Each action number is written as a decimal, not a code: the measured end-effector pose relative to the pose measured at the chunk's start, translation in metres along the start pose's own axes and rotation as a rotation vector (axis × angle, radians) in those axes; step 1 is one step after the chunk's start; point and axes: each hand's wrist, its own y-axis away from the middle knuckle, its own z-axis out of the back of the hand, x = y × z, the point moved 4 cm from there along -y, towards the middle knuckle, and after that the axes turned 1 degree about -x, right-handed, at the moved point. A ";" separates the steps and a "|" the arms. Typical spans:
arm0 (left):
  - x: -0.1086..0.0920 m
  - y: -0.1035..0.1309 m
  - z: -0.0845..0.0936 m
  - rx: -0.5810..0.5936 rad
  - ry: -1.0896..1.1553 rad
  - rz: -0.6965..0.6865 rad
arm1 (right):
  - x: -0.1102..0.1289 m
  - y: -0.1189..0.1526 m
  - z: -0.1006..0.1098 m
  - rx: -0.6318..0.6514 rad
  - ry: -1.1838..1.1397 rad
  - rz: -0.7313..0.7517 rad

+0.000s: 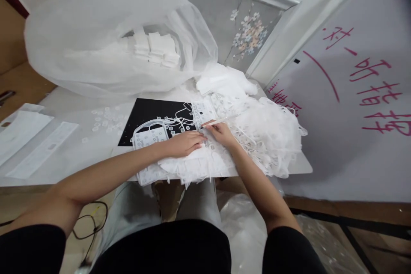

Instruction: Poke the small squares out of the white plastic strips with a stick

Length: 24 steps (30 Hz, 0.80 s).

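My left hand [189, 143] lies flat with its fingers stretched out on a pile of thin white sheets [192, 165] at the table's front edge. Just right of it, my right hand [221, 133] is closed around a slim white pen-like tool [208, 124], its dark tip pointing left. That tip is over a white piece with grey printing [201, 109], and I cannot tell whether it touches. Another printed white piece [149, 138] lies to the left under my forearm. White cords [180, 115] loop across a black mat [150, 113] scattered with small square scraps.
A tangled heap of white corded pieces [269, 135] covers the table's right side. Behind stands a big translucent bag [86, 38] with folded white pieces inside. Clear square scraps [104, 120] and flat translucent sleeves [41, 150] lie left. A whiteboard [353, 137] rises at right.
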 end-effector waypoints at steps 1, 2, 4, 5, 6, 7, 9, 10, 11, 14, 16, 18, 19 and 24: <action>0.002 0.001 -0.001 0.015 -0.007 0.018 | 0.000 0.000 0.000 0.005 0.013 0.007; 0.003 0.001 -0.002 0.031 -0.009 0.035 | 0.000 -0.001 0.000 0.010 0.028 0.014; 0.004 0.001 -0.001 0.054 -0.013 0.065 | 0.000 -0.002 0.000 0.014 0.054 0.034; 0.004 0.001 -0.001 0.060 -0.014 0.073 | 0.001 -0.002 0.000 0.017 0.064 0.052; 0.004 0.000 0.000 0.066 -0.012 0.074 | 0.001 -0.002 0.001 0.021 0.079 0.079; 0.003 -0.001 0.000 0.072 -0.007 0.066 | 0.002 -0.002 0.001 0.029 0.106 0.114; 0.002 -0.003 0.000 0.073 0.006 0.041 | 0.007 0.001 0.000 0.053 0.201 0.208; 0.002 -0.004 0.001 0.071 0.015 0.028 | 0.010 0.003 -0.001 0.077 0.265 0.261; 0.002 -0.005 0.001 0.070 0.022 0.021 | 0.013 0.006 -0.003 0.106 0.331 0.313; 0.003 -0.006 0.000 0.091 0.038 0.024 | 0.020 0.009 -0.010 0.180 0.503 0.425; 0.005 -0.005 -0.001 0.101 0.050 0.049 | 0.019 0.000 -0.005 0.147 0.593 0.417; 0.007 -0.003 -0.002 0.099 0.070 0.080 | 0.013 -0.019 0.019 -0.021 0.673 0.311; 0.008 -0.002 -0.002 0.096 0.081 0.094 | 0.010 -0.031 0.040 -0.154 0.707 0.225; 0.010 -0.001 0.002 0.063 0.152 0.115 | 0.009 -0.059 0.201 -0.942 0.806 -0.202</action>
